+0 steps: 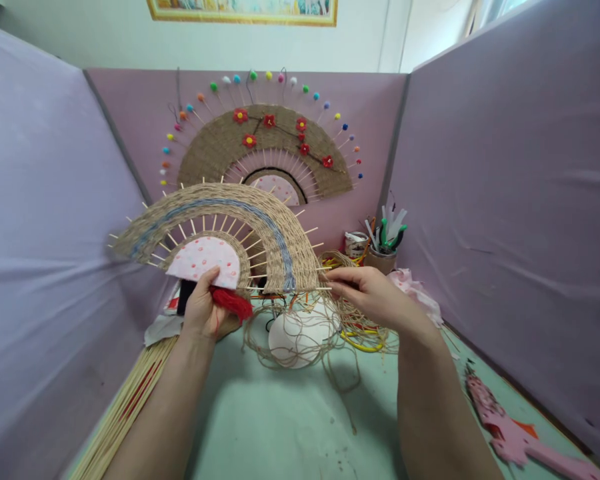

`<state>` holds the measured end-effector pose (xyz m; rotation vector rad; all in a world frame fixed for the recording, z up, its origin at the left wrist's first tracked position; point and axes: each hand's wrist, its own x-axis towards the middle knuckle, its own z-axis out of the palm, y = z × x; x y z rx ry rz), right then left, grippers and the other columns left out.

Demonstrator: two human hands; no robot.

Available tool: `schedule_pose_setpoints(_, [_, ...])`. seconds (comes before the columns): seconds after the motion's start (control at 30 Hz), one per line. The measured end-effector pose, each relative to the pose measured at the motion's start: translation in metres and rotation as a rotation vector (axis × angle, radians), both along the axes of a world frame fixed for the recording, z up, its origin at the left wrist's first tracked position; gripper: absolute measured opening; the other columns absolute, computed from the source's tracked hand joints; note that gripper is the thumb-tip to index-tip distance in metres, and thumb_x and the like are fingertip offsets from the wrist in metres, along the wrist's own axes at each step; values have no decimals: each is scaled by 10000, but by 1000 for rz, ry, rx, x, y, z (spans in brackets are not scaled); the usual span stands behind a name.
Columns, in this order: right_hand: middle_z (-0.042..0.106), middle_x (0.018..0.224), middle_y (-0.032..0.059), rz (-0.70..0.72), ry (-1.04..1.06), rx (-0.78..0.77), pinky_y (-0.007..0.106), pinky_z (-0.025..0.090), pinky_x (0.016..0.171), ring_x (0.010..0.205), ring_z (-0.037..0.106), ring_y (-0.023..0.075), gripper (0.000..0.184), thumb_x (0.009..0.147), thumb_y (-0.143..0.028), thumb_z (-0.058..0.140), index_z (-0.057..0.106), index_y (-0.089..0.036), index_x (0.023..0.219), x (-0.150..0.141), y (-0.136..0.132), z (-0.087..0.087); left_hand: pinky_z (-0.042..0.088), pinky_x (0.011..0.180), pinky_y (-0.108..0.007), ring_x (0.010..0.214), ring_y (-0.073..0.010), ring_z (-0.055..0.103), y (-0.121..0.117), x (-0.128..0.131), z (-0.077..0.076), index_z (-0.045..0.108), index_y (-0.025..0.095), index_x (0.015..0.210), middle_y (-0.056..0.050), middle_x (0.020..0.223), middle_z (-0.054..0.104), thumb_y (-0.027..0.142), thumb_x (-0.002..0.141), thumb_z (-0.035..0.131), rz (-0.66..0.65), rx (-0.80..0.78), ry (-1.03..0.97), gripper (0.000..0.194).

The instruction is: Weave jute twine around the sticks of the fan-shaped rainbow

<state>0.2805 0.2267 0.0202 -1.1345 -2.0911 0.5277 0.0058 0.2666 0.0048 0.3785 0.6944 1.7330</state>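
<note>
My left hand (pixel 207 310) grips a half-round woven fan (pixel 305 257) at its pink-spotted white centre (pixel 207 259), thumb in front. The fan is held up and tilted, its thin sticks poking out past a tan weave with a blue band (pixel 275 233). A bunch of red yarn (pixel 233 303) hangs at the same hand, just under the centre piece. At the fan's right end, my right hand (pixel 363 290) is closed in a pinch on jute twine beside the last stick tips. Loose jute twine (pixel 347 310) lies tangled below it, partly over a white disc (pixel 293 340).
A larger fan with red flowers and coloured pompoms (pixel 215 143) hangs on the back panel. Behind my right hand stand a small tin (pixel 356 245) and a cup of tools (pixel 381 259). Thin sticks (pixel 130 400) lie left; a pink glue gun (pixel 510 430) lies right. Purple panels (pixel 510 200) enclose the table.
</note>
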Motion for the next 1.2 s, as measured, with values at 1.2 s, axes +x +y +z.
schedule_pose_setpoints(1.2, [674, 779, 0, -224, -239, 188, 236, 354, 595, 695, 583, 132, 180, 884, -274, 489, 636, -217, 798, -19, -32, 14, 536, 824, -284, 872, -172, 674, 4, 4, -6, 570, 135, 1109, -80, 969, 698, 89, 790, 549, 76, 29, 5, 323])
